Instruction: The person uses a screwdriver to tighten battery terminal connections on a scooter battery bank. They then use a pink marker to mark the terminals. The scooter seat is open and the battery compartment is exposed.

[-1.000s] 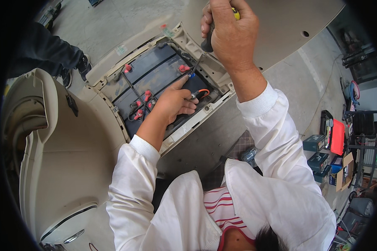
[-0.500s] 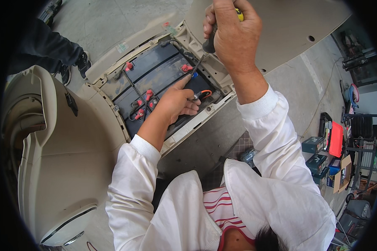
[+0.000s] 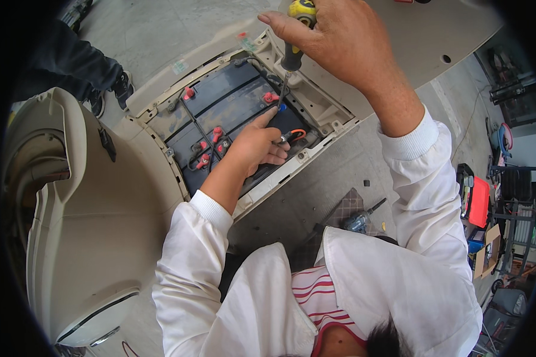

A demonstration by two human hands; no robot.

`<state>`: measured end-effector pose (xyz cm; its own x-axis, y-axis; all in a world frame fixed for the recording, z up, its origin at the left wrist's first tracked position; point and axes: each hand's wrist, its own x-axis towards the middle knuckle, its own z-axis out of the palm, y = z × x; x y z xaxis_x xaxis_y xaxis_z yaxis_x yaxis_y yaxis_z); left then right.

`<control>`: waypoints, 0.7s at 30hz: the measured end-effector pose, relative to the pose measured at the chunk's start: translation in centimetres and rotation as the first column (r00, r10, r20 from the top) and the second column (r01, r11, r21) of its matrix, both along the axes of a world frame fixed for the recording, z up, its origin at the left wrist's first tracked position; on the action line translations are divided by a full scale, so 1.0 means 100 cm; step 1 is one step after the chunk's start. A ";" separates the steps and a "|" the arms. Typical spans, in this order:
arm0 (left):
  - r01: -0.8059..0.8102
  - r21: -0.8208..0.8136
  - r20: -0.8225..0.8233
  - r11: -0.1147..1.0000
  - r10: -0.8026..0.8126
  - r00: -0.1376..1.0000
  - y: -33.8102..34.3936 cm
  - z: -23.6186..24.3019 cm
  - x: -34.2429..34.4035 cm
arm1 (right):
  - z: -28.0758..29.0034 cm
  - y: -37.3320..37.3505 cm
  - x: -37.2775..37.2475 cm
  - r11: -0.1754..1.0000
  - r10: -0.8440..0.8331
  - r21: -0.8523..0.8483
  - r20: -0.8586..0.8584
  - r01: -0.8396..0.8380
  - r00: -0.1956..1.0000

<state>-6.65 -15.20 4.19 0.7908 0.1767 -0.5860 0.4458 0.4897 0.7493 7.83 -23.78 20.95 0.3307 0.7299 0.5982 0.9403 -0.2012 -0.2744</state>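
Well, right hand [image 3: 354,47]: at the screwdriver [image 3: 291,58], thumb jutting past its handle; can't tell whether the fingers grasp it.
Left hand [image 3: 255,147]: forefinger beside the screwdriver's lower end, others bent near an orange cable [image 3: 304,133], hold unclear.
Batteries [image 3: 223,85]: dark, beneath the left hand.

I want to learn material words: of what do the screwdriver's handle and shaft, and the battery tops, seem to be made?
Screwdriver handle: probably hard plastic, smooth-looking where yellow; the dark parts may be rubber.
Shaft: likely metal, as it is thin, straight and greyish.
Battery tops: seemingly dark moulded plastic, dull under pale dust, with flat faces.
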 end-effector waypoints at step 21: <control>-0.005 0.012 0.022 1.000 0.005 1.000 0.000 -0.007 -0.001 | 0.056 -0.008 0.018 0.812 0.346 -0.441 -0.164 -0.382 0.924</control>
